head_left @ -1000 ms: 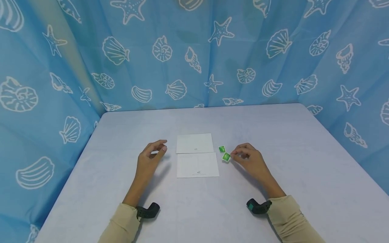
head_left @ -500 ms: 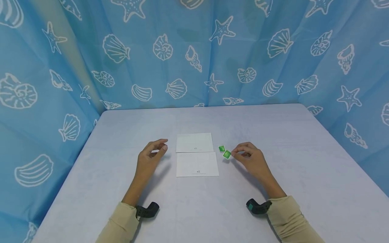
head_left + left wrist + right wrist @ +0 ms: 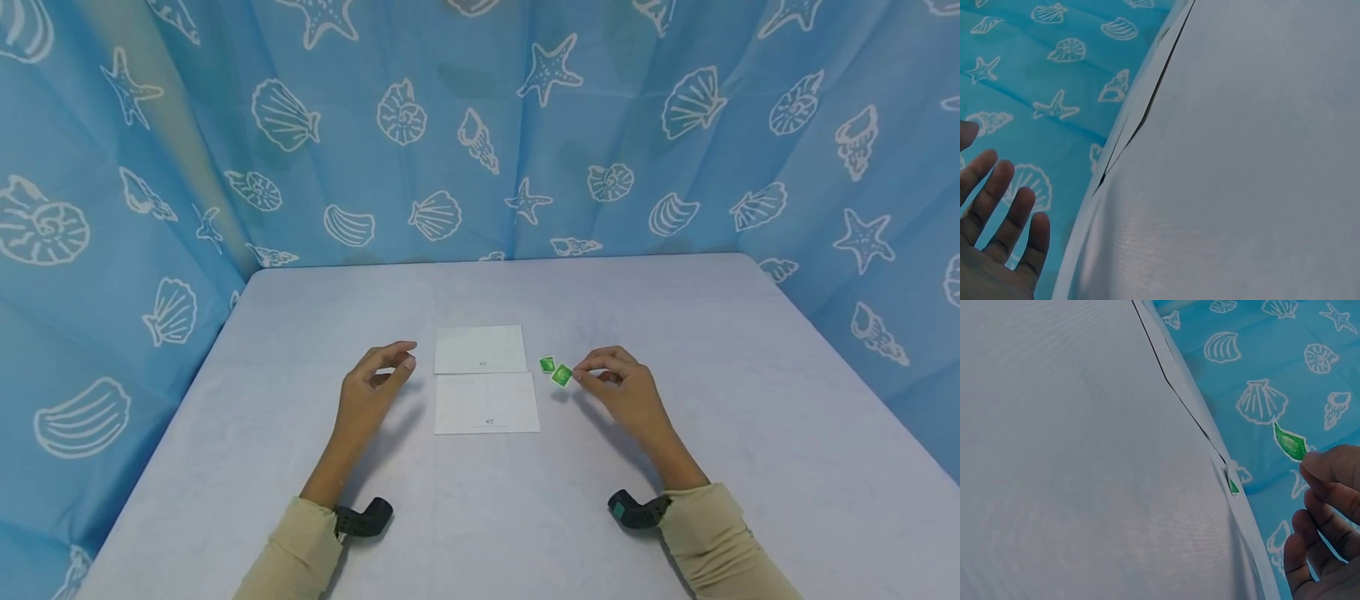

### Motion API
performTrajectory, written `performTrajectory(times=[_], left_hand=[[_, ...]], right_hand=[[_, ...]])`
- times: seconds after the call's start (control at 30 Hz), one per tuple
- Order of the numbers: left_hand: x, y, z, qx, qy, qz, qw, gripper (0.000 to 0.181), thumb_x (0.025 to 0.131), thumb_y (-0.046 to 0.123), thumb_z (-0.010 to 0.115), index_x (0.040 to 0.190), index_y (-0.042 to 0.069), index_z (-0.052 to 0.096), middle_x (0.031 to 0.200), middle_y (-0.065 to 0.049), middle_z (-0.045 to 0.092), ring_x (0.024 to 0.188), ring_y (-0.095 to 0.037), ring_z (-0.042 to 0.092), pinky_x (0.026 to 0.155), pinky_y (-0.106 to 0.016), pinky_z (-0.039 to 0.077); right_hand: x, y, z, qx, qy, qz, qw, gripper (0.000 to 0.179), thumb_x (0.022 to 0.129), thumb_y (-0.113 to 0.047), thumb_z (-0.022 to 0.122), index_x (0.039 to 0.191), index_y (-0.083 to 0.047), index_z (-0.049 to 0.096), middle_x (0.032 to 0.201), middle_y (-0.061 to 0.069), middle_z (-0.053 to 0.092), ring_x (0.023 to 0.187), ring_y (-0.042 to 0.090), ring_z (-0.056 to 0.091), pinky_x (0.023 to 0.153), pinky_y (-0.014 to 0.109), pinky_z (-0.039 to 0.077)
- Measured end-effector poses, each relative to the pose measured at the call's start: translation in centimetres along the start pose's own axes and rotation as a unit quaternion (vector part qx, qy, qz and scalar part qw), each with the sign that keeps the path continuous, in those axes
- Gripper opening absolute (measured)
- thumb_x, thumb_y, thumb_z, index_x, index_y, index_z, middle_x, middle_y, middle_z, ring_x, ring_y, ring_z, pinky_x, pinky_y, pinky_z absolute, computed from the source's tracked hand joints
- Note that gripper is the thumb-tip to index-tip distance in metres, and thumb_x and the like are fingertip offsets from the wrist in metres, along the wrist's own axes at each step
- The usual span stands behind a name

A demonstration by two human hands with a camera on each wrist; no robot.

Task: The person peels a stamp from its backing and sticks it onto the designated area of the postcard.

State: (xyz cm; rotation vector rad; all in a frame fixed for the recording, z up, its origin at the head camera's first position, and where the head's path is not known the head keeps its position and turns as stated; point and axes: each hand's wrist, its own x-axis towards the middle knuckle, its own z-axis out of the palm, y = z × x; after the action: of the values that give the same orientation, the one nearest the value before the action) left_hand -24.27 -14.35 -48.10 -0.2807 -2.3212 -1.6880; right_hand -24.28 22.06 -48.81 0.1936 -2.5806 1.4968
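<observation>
My right hand pinches a small green paper square with a white border, like a stamp, between thumb and forefinger. In the right wrist view this square stands out past the fingertips, bent slightly. A second green square lies on the table just beyond it to the left. Two blank-looking white paper rectangles lie between my hands, a far one and a near one, each with a small printed mark. My left hand hovers to their left, fingers loosely bent, holding nothing.
A white-covered table lies under everything, its far edge against a blue curtain patterned with shells and starfish. Black wrist cameras, one on the left and one on the right, jut inward from the sleeves.
My right hand has drifted slightly up and to the right with the pinched green square. The left hand has stayed nearly still; the view has tilted a little.
</observation>
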Motion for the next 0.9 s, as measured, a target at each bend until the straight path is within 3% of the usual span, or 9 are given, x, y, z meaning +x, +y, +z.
performTrajectory(times=[0.57,0.9], left_hand=[[-0.18,0.30,0.34,-0.005,-0.016,0.018,0.9997,0.032,0.097,0.033,0.068,0.127,0.020,0.068,0.112,0.000,0.064,0.109,-0.015,0.058,0.094,-0.040,0.047],[-0.33,0.59,0.61,0.002,-0.020,0.013,0.9997,0.033,0.098,0.035,0.067,0.127,0.021,0.068,0.113,0.001,0.064,0.108,-0.015,0.059,0.093,-0.039,0.048]], right_hand=[[-0.08,-0.45,0.16,0.005,0.011,-0.001,0.9999,0.018,0.093,-0.026,0.074,0.098,-0.009,0.076,0.116,0.001,0.060,0.106,0.020,0.057,0.090,0.039,0.048],[-0.18,-0.91,0.27,0.019,0.012,0.006,0.9997,0.018,0.093,-0.026,0.074,0.098,-0.008,0.076,0.116,0.001,0.060,0.105,0.021,0.056,0.090,0.036,0.047]])
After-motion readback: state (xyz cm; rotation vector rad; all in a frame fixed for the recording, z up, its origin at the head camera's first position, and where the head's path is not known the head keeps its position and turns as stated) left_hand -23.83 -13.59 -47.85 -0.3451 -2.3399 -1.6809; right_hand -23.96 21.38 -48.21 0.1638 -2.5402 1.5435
